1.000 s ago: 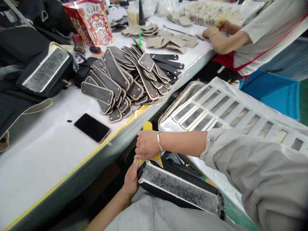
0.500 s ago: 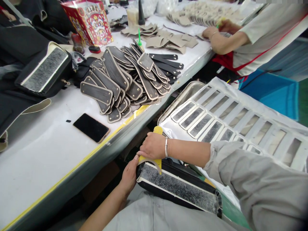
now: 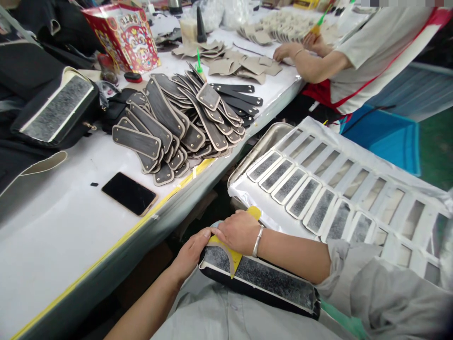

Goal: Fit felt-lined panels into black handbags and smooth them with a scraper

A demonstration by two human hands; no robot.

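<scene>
A long black bag piece (image 3: 269,278) lies across my lap, its speckled grey panel bordered by pale strips. My right hand (image 3: 240,231) is closed round a yellow tool (image 3: 236,265), whose upper end sticks out above the fingers and whose lower edge lies over the panel's left part. A curved beige edge runs along the tool. My left hand (image 3: 193,250) grips the left end of the bag piece, its fingertips touching my right hand. The underside of the bag piece is hidden.
On the white table (image 3: 63,226) are a phone (image 3: 129,192), a pile of grey straps (image 3: 170,120), a red box (image 3: 123,40) and another black bag (image 3: 56,108). Right of my lap, a tray (image 3: 244,189) holds framed panels (image 3: 307,198). A co-worker's hands (image 3: 300,49) work beyond.
My right hand and the yellow tool have shifted slightly right and down, with the tool more tilted. The view has moved a little. The co-worker's hand now holds up a yellow bottle with a green tip.
</scene>
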